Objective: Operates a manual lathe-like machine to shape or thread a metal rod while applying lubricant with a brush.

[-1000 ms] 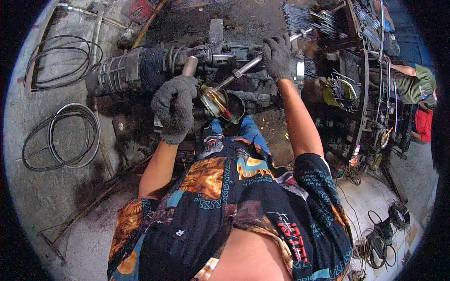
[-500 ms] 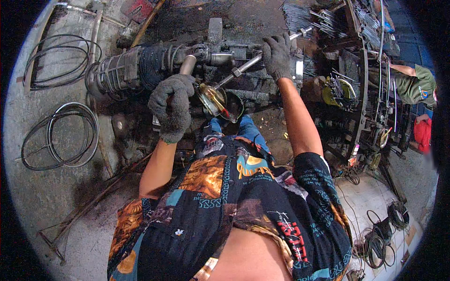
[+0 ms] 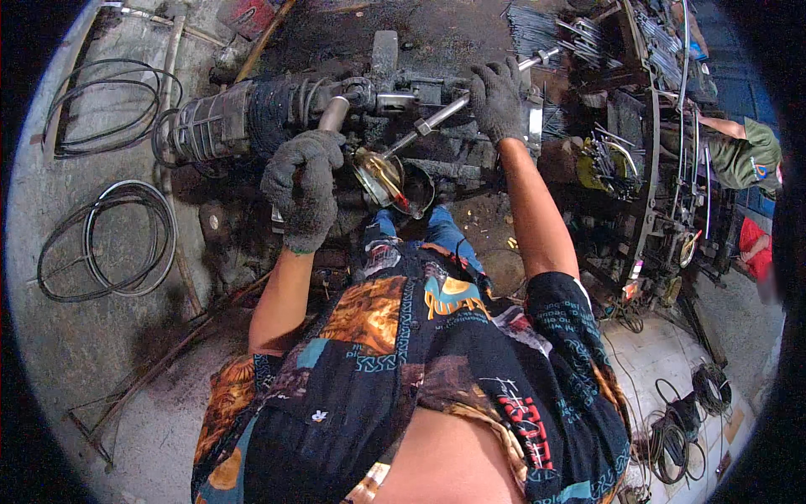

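Rod (image 3: 445, 114) of bare metal, lying aslant over a dark, greasy machine (image 3: 218, 122) in front of my body and bearing a nut-like collar (image 3: 423, 128) along its length. My right hand (image 3: 497, 105), in a grey knitted glove, grasps the rod from above with its fingers bent over; the far end emerges beyond the glove, toward the upper right. My left hand (image 3: 302, 186), gloved alike, is clenched around a grey metal cylinder (image 3: 334, 113), the top of which projects above the fist. Near the rod's lower end, just to the right of my left hand, sits a round, yellowish, glossy vessel (image 3: 374, 172) with a red part at its lower edge; its contents I cannot tell. Beside it is a dark pan (image 3: 425, 200), above the knees of my blue trousers (image 3: 453, 231). Farther out, on the right, a yellow container (image 3: 594, 175) holds thin rods, and a person in an olive shirt (image 3: 747, 155) is partly visible. On the left, coiled cables (image 3: 99, 280) lie on the concrete floor (image 3: 92, 353).
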Motion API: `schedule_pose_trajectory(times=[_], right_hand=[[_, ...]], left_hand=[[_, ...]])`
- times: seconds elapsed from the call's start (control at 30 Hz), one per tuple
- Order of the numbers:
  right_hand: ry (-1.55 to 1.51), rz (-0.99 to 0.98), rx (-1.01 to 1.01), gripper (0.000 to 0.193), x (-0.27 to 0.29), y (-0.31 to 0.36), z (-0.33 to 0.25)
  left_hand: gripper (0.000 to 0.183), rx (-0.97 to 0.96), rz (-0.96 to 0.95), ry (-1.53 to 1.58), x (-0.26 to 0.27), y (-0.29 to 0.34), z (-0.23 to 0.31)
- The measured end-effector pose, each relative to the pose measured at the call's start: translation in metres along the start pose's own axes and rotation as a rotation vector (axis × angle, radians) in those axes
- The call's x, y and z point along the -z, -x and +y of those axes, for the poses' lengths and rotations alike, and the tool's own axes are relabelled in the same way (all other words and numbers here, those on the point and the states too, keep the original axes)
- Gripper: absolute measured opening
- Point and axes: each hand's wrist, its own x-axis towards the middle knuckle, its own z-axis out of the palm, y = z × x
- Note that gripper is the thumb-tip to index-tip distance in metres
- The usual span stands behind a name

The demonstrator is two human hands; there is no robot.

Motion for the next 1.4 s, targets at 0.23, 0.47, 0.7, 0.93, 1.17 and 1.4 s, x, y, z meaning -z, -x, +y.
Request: schedule_pose_trajectory(times=[0.23,0.47,0.7,0.93,1.17,1.4], right_hand=[[-0.029,0.062,0.011,0.027,-0.001,0.002,-0.003],[-0.017,0.036,-0.005,0.033,0.003,0.001,-0.004],[-0.010,0.038,0.019,0.033,0.012,-0.001,-0.002],[-0.109,0.081,0.008,0.034,0.011,0.007,-0.004],[-0.113,0.029,0.039,0.032,0.017,0.006,-0.013],[-0.224,0.117,0.104,0.028,0.025,0.006,-0.012]], left_hand=[[0.021,-0.054,-0.005,0.067,0.005,0.005,-0.027],[0.017,-0.085,0.038,0.034,0.009,0.009,-0.030],[0.014,-0.108,-0.030,0.094,0.013,0.007,-0.037],[0.003,-0.327,0.092,-0.193,0.010,0.011,-0.012],[0.008,0.015,0.135,-0.170,0.023,0.018,-0.004],[0.006,-0.054,0.086,-0.339,-0.017,0.009,0.006]])
